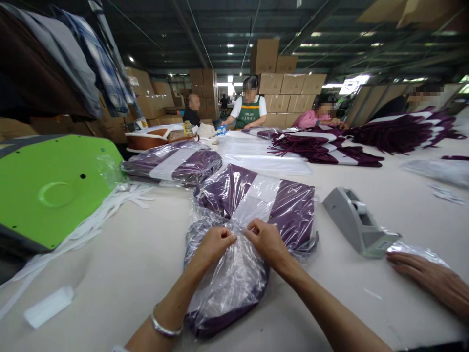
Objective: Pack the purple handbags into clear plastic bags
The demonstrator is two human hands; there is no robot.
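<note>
In front of me on the table lies a clear plastic bag point(238, 288) with purple fabric inside. Behind it and partly under it is a purple item with a white band point(293, 205), also wrapped in clear plastic. My left hand point(214, 242) is closed in a pinch on the bag's gathered film. Close beside it, my right hand point(267, 242) pinches the same crumpled film between thumb and fingers. A silver bangle point(164, 325) circles my left wrist. The exact spot under my fingertips is partly hidden.
A grey tape dispenser point(359, 222) stands right, near another person's hand point(428, 278). Left are a green machine panel point(54, 190) and white strips point(91, 230). Behind lie a wrapped purple bundle point(176, 161), clear plastic sheets point(260, 154) and purple piles point(322, 146). Several people work farther back.
</note>
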